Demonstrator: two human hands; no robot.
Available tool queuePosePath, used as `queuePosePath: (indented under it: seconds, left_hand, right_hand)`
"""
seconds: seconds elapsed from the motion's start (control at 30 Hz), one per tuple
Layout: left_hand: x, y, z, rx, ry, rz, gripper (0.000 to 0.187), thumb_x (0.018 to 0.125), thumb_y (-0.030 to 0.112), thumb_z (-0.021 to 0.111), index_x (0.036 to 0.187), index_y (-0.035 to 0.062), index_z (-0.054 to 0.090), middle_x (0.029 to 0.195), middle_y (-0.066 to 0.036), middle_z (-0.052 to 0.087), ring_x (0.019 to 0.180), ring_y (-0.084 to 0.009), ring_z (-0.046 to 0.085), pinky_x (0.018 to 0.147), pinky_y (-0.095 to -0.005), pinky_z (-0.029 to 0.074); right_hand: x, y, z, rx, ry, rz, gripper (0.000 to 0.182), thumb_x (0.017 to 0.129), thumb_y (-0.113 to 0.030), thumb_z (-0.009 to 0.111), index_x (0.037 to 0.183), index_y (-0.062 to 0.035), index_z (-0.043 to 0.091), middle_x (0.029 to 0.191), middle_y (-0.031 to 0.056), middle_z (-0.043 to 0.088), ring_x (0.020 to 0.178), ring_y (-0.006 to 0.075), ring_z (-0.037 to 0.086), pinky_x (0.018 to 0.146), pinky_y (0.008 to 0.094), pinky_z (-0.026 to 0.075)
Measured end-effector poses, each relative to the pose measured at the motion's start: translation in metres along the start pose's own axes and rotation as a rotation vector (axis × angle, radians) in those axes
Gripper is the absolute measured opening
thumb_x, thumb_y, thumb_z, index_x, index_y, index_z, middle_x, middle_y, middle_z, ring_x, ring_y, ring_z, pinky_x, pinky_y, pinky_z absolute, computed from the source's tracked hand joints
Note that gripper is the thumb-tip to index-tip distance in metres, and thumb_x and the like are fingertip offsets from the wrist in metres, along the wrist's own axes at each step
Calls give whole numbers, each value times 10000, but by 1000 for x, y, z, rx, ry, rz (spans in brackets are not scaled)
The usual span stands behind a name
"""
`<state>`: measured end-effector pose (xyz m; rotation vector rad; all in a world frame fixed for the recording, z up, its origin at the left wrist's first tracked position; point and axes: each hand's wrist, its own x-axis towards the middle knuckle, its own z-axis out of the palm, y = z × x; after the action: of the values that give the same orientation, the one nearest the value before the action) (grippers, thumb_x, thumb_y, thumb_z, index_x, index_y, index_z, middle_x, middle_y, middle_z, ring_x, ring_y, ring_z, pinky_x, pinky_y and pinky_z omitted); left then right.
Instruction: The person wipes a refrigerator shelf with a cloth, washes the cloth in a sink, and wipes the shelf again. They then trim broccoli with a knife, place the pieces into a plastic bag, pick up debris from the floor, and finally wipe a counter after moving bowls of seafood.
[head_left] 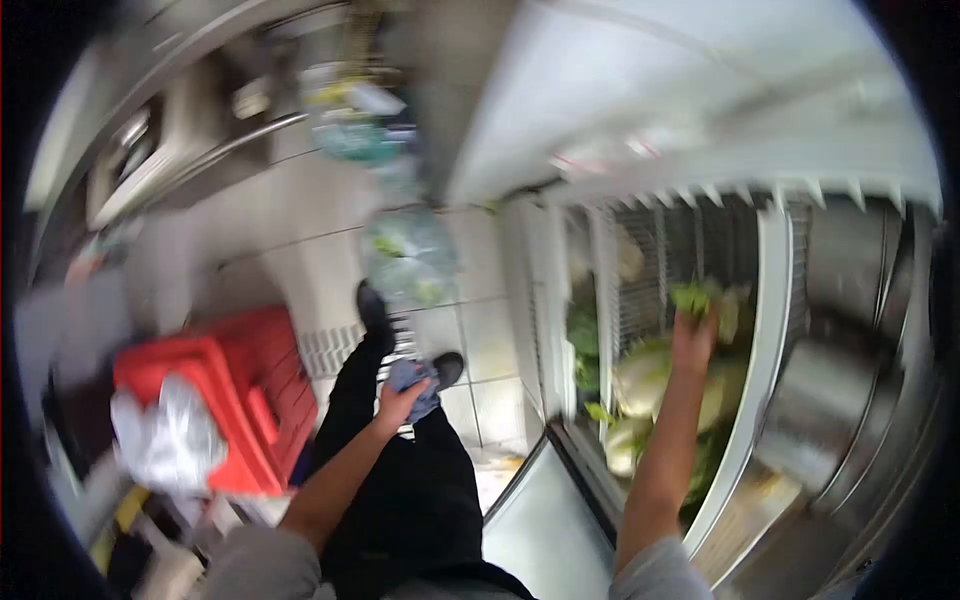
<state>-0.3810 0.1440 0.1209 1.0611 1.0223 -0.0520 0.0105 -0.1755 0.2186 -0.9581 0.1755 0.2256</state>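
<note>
My left hand point(402, 402) is closed around a crumpled grey-blue cloth point(413, 380) in front of my legs. On the other side, my right arm reaches into an open fridge point(765, 330). There my right hand point(697, 335) is closed on a leafy green vegetable point(692, 297), its fingers partly hidden and blurred. Below that hand lie several pale, long cabbages point(645, 385) with green leaves. Dark green leaves point(583, 345) show near the fridge's left side.
The fridge door point(550, 525) stands open beside my legs. A clear plastic bag point(412, 258) with greens lies on the tiled floor point(300, 275). At left is a red crate point(265, 390) with a white plastic bag point(170, 435). Metal kitchen equipment point(190, 140) stands at upper left.
</note>
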Motion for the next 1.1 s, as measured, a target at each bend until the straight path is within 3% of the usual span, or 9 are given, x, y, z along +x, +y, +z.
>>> queuePosePath:
  seconds: [0.03, 0.07, 0.27, 0.3, 0.43, 0.73, 0.87, 1.0, 1.1]
  left_hand:
    - [-2, 10, 0, 3, -1, 47, 313, 768, 137, 690, 1033, 14, 576, 932, -42, 629, 847, -123, 590, 778, -274, 470]
    - [-10, 17, -3, 12, -2, 86, 331, 766, 163, 693, 1040, 20, 576, 934, -42, 631, 852, -122, 590, 782, -278, 470]
    - [-63, 104, -23, -138, 72, 168, 410, 759, 235, 705, 1091, 47, 554, 994, -51, 612, 885, -126, 577, 797, -281, 464]
    - [-70, 118, -31, -206, 60, 192, 414, 761, 236, 703, 1096, 47, 550, 1000, -49, 607, 897, -126, 573, 805, -280, 460]
    - [-83, 151, -81, -338, 149, 209, 441, 719, 348, 718, 1048, 84, 589, 938, -32, 623, 868, -126, 576, 801, -269, 449]
    - [-153, 191, -291, -463, 632, 166, 465, 657, 396, 765, 980, 97, 614, 887, -20, 631, 817, -135, 587, 744, -286, 464]
    - [-201, 135, -383, -766, 924, 140, 456, 684, 351, 758, 986, 47, 600, 828, -52, 630, 718, -131, 605, 614, -272, 481]
    - [-296, 116, -415, -1144, 1256, 351, 259, 756, 184, 695, 938, 30, 592, 801, -62, 625, 677, -136, 602, 595, -275, 488]
    - [-332, 78, -403, -1294, 1555, 471, 238, 768, 101, 658, 971, 22, 562, 835, -59, 612, 669, -145, 596, 586, -275, 493]
  right_hand:
    - [-25, 18, 51, -101, 336, 98, 241, 914, -198, 468, 1066, -24, 539, 1072, 103, 555, 969, 211, 535, 849, 352, 438]
    - [-42, 31, 57, -91, 404, 288, 234, 903, -201, 481, 1046, -28, 545, 1028, 84, 575, 939, 214, 546, 836, 360, 446]
    - [-150, 96, 93, -218, 214, 626, 263, 915, -209, 429, 1049, -10, 537, 1005, 98, 592, 931, 222, 572, 850, 373, 466]
    - [-163, 104, 106, -193, 210, 688, 173, 861, -209, 527, 930, -64, 592, 883, 53, 624, 800, 206, 603, 769, 367, 491]
    - [-193, 160, 133, -259, 308, 859, 295, 861, -264, 493, 1008, -17, 557, 948, 109, 618, 871, 278, 602, 774, 423, 496]
    - [-297, 339, 373, -737, -379, 1230, 211, 799, -189, 536, 968, -63, 521, 822, 88, 587, 798, 279, 600, 765, 411, 488]
    - [-391, 446, 513, -948, -964, 1299, 197, 829, -152, 533, 993, -45, 509, 879, 96, 585, 807, 279, 603, 718, 399, 512]
    - [-573, 467, 694, -727, -1285, 1567, 239, 875, -152, 491, 1111, -112, 503, 979, 129, 601, 929, 292, 595, 777, 454, 501]
    - [-711, 512, 812, -498, -1493, 1673, 200, 852, -235, 565, 996, -100, 535, 910, 99, 593, 844, 253, 593, 742, 434, 504]
